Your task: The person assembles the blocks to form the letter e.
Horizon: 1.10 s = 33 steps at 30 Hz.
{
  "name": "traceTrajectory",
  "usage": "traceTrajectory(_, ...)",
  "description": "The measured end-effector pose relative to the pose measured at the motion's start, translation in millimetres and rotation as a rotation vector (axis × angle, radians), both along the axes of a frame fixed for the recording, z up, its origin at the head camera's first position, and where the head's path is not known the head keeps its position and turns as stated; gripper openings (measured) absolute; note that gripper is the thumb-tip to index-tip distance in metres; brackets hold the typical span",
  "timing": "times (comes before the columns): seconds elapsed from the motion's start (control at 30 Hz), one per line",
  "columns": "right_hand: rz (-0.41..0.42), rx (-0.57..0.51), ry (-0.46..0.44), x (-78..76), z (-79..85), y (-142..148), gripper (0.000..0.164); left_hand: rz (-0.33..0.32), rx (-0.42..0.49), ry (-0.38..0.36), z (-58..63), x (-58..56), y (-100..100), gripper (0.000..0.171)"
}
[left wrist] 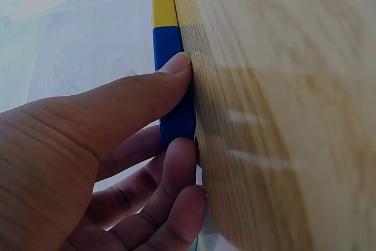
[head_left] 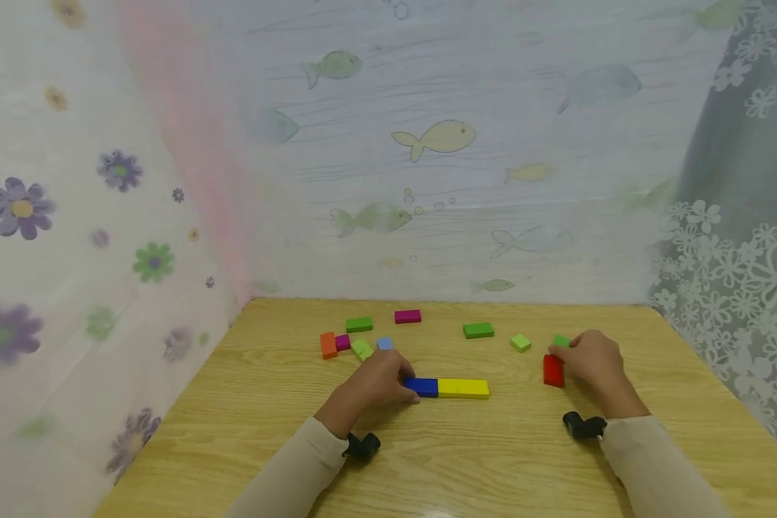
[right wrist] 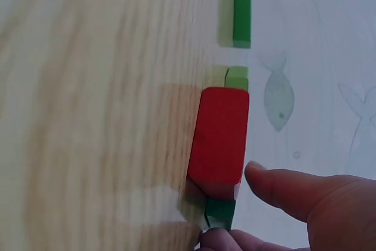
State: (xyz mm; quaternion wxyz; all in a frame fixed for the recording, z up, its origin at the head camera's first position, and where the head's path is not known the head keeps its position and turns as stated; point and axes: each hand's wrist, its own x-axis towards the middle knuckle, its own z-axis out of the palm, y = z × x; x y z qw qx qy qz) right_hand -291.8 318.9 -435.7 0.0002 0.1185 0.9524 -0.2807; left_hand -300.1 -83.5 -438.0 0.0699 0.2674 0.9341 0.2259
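Observation:
A blue block (head_left: 424,388) lies end to end with a yellow block (head_left: 463,388), forming one straight row on the table. My left hand (head_left: 377,380) grips the blue block near its left end. The left wrist view shows the thumb (left wrist: 176,66) along one long side and the fingertips at the near end. On the right, my right hand (head_left: 593,357) is over a red block (head_left: 553,371) and a green block (head_left: 561,340) behind it. In the right wrist view, its thumb (right wrist: 273,186) stands beside the red block, spread from the fingers (right wrist: 218,240) near the green block.
Behind the left hand lie an orange block (head_left: 328,345), a small magenta block (head_left: 342,342), a light green block (head_left: 362,350) and a light blue block (head_left: 385,344). Farther back are green blocks (head_left: 359,325) and a magenta block (head_left: 408,316). A small lime block (head_left: 521,343) lies right of centre.

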Motion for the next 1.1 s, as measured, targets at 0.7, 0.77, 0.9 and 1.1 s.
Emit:
traceTrajectory(0.7, 0.019, 0.002, -0.033, -10.8, 8.2, 7.1, 0.05, -0.006, 0.02, 0.007, -5.3, -2.8, -2.1, 0.037)
traceTrajectory(0.77, 0.02, 0.007, -0.032, -10.8, 8.5, 6.6, 0.052, -0.008, 0.022, 0.005, -5.4, -2.8, -2.1, 0.036)
traceTrajectory(0.9, 0.019, 0.015, -0.02, -10.6, 8.6, 6.2, 0.05, -0.002, 0.022, 0.0, -5.4, -2.6, -1.7, 0.036)
traceTrajectory(1.1, 0.014, 0.029, -0.006, -9.9, 9.3, 5.3, 0.048, 0.003, 0.019, -0.003, -5.2, -1.1, -1.5, 0.037)
